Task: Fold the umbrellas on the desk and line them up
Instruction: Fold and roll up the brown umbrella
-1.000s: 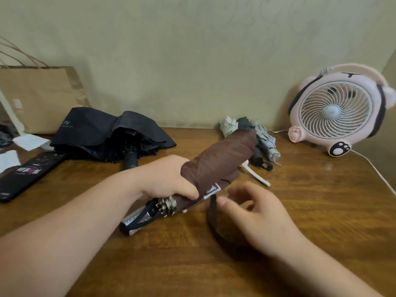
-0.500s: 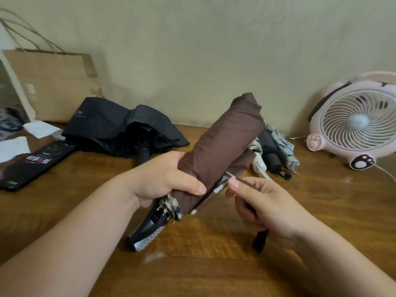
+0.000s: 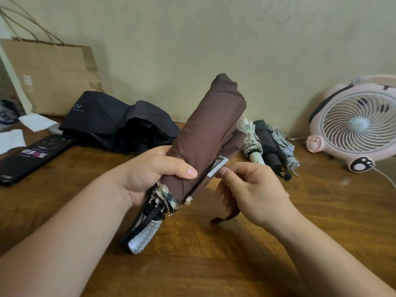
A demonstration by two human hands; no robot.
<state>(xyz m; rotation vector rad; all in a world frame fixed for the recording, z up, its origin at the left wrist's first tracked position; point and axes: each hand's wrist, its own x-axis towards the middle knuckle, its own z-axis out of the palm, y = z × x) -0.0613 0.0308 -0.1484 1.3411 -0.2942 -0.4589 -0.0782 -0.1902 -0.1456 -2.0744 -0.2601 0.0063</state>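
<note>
A rolled brown umbrella (image 3: 212, 129) is held tilted above the desk, its dotted grey handle (image 3: 142, 234) pointing down toward me. My left hand (image 3: 150, 170) grips it around the lower canopy. My right hand (image 3: 250, 189) pinches the umbrella's brown closing strap (image 3: 227, 217) beside its white label, and the strap's loose end hangs below my palm. A black umbrella (image 3: 111, 123) lies loosely collapsed at the back left. Three folded umbrellas lie side by side at the back right: a cream patterned one (image 3: 251, 142), a dark one (image 3: 267, 146) and a grey patterned one (image 3: 282, 146).
A pink desk fan (image 3: 355, 125) stands at the far right with its cord trailing off. A brown paper bag (image 3: 51, 76) leans on the wall at the back left. A black phone-like slab (image 3: 32, 157) and white papers (image 3: 12, 140) lie on the left of the wooden desk (image 3: 214, 264).
The brown umbrella has been lifted and tilted more upright. My right hand, which reached toward the strap earlier, now pinches it near the label.
</note>
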